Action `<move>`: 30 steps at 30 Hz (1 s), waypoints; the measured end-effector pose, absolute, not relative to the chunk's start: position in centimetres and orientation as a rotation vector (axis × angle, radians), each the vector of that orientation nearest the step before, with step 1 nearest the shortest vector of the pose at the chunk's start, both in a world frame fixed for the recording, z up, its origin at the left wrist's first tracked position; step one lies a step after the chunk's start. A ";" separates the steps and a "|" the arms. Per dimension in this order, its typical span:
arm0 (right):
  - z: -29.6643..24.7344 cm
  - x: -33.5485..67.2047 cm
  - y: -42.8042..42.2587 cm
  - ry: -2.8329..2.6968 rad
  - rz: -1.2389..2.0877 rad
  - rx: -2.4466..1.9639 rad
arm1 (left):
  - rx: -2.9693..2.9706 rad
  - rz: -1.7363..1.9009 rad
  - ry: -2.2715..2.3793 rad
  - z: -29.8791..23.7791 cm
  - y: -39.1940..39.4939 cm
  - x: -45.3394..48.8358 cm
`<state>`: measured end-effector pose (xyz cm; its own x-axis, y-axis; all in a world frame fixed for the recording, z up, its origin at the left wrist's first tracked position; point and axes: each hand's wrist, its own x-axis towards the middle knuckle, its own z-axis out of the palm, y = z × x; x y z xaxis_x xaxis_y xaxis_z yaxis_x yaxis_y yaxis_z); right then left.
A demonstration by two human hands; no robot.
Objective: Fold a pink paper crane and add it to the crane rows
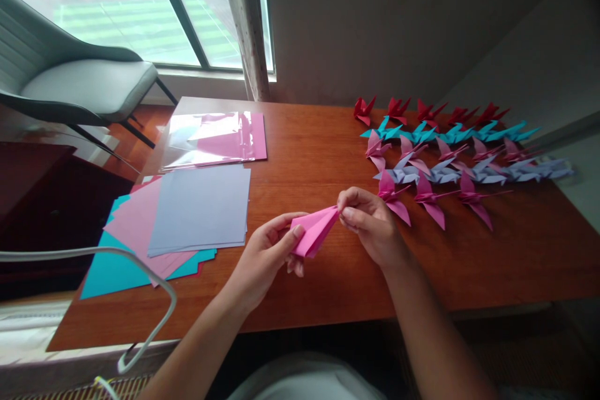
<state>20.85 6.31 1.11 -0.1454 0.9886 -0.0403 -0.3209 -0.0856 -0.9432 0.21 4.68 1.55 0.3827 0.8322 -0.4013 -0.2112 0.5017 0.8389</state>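
Between my two hands, above the front part of the wooden table (pixel 300 181), is a folded piece of pink origami paper (pixel 315 230). My left hand (pixel 272 247) grips its wide end, the thumb on top and fingers beneath. At the narrow tip, the thumb and forefinger of my right hand (pixel 368 222) pinch the paper. Just beyond my right hand stand three finished pink paper cranes, the nearest crane (pixel 394 197) close to my fingers.
Rows of red cranes (pixel 397 110), turquoise cranes (pixel 422 132), light pink cranes (pixel 412 153) and lavender cranes (pixel 443 170) fill the right side. At left lie lavender sheets (pixel 199 209), turquoise sheets (pixel 117 269) and a plastic packet (pixel 210 137). A white cable (pixel 171 300) loops before the table; a chair (pixel 89 84) stands by the window.
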 end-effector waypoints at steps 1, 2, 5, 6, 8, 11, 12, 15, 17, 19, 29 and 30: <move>1.1 20.8 6.3 -1.016 1.484 -0.938 | 0.780 0.766 0.951 1.6 4.7 0.2; 1.0 20.7 6.3 -1.010 1.466 -0.948 | 0.776 0.777 0.955 1.7 4.7 0.3; 1.0 20.6 6.4 -1.004 1.387 -1.010 | 0.774 0.809 0.956 1.8 4.7 0.3; 1.0 20.6 6.4 -1.014 1.363 -1.031 | 0.781 0.817 0.955 1.8 4.6 0.3; 1.1 20.5 6.3 -1.047 1.329 -1.059 | 0.810 0.835 0.963 1.9 4.6 0.4; 1.3 20.4 6.3 -1.096 1.305 -1.061 | 0.887 0.882 1.006 2.0 4.4 0.5; 1.3 20.4 6.3 -1.104 1.300 -1.054 | 0.918 0.897 1.024 2.1 4.4 0.6; 1.4 20.3 6.2 -1.113 1.298 -1.021 | 1.005 0.921 1.062 2.1 4.1 0.8; 1.4 20.2 6.1 -1.124 1.305 -0.999 | 1.060 0.952 1.078 1.8 4.0 0.8; 1.5 20.2 6.1 -1.150 1.295 -0.976 | 1.122 1.003 1.094 1.5 3.8 0.8; 1.7 20.3 6.0 -1.209 1.192 -0.909 | 1.425 1.109 1.167 0.5 3.2 0.5; 1.7 20.2 6.0 -1.214 1.174 -0.917 | 1.441 1.109 1.177 0.5 3.1 0.5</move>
